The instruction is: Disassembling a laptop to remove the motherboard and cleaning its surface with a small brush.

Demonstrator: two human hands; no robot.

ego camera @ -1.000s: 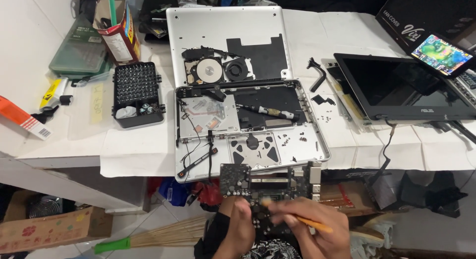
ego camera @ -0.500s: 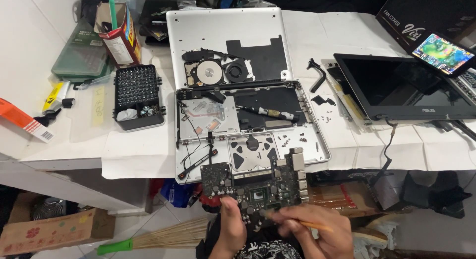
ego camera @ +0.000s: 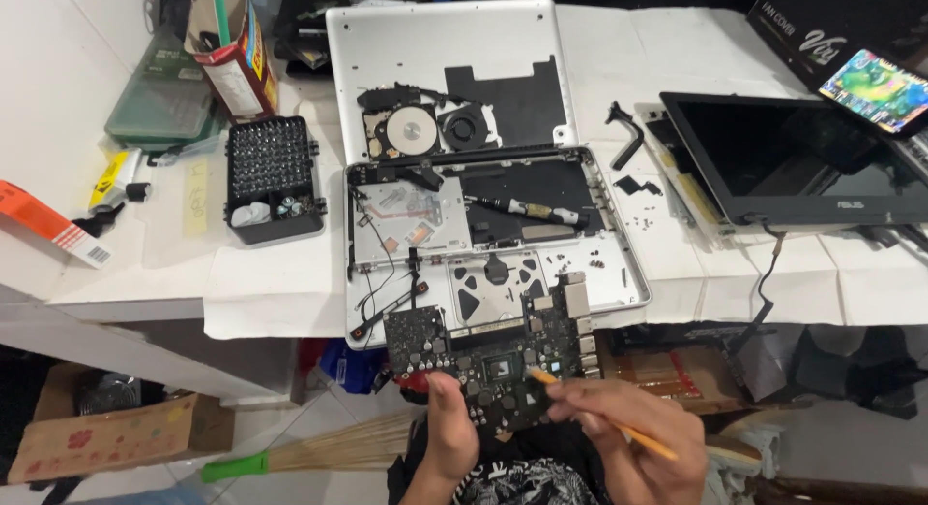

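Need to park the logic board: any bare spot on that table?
Bare white paper between the silver bottom cover and the black laptop; another patch below the bit set. Crowded: open laptop chassis, screws beside the black laptop, clutter top-left.

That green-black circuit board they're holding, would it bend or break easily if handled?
The circuit board probably stays stiff: it juts flat beyond the left hand. Likely light, held one-handed. Its exposed chips look fragile; the right hand touches it only with a thin orange stick.
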